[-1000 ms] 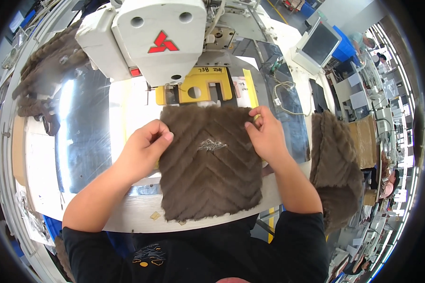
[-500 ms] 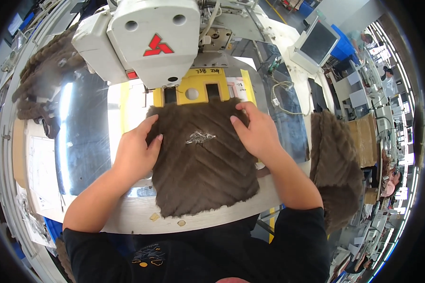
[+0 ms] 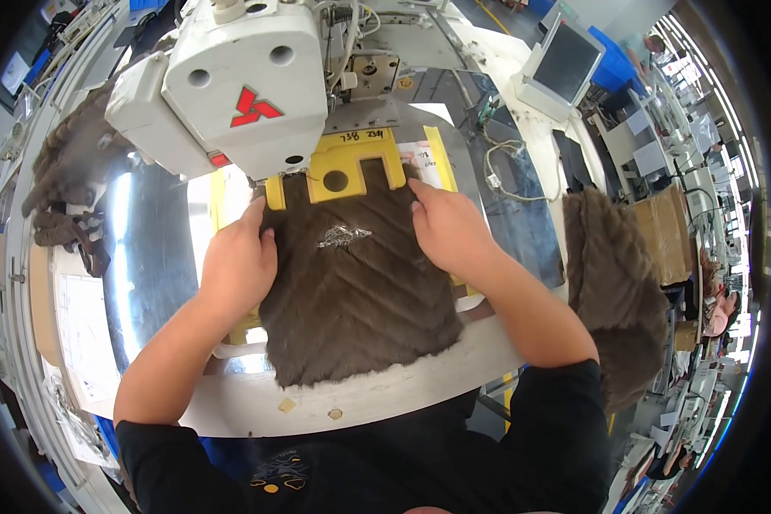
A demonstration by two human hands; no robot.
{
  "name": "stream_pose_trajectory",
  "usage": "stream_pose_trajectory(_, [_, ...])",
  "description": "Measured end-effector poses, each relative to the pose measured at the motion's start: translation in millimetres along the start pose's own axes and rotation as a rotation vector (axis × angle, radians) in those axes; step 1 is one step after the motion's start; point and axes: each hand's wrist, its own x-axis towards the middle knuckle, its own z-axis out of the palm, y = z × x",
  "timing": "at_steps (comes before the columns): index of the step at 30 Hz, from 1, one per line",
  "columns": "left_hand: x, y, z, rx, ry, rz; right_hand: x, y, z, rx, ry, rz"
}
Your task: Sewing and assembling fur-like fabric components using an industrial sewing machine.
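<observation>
A brown fur panel with chevron ridges lies before the sewing machine, its far edge under a yellow clamp plate. Fur shows through the plate's round hole and slots. A crumpled patch of clear, shiny material sits near the panel's upper middle. My left hand holds the panel's upper left edge, index finger stretched toward the plate and thumb on the fur. At the upper right edge, my right hand grips the fur beside the plate's right corner. The undersides of both hands are hidden.
The white sewing machine head stands over the plate's left side. More brown fur lies at the far left and hangs at the right. A monitor and a looped cable are at the far right.
The fur panel has slid away from me, and its far edge has gone from in front of the yellow plate to under it. Both hands moved with it. The view has shifted slightly.
</observation>
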Motion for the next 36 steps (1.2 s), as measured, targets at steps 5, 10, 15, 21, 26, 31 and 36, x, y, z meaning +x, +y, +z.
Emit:
stream_pose_trajectory(5, [11,3,-2,-0.014,-0.01,-0.032,14,0,-3,-0.06,-0.017,-0.025])
stream_pose_trajectory(10, [16,9,-4,-0.04,-0.041,-0.151,23,1,-3,-0.048,-0.035,-0.034])
stream_pose_trajectory(15, [21,1,4,-0.028,-0.019,-0.168,20,4,-6,0.025,0.006,0.035])
stream_pose_trajectory(21, [24,3,-12,-0.078,-0.099,-0.138,25,8,-1,-0.069,-0.085,-0.018])
stream_pose_trajectory(26, [18,-1,-5,-0.006,-0.058,-0.065,19,6,0,-0.052,-0.121,-0.001])
stream_pose_trajectory(31, [14,-4,0,0.086,0.032,0.087,22,5,-2,-0.048,-0.14,-0.024])
stream_pose_trajectory(36, [13,-8,2,0.07,0.075,0.105,27,1,-2,0.029,-0.115,-0.043])
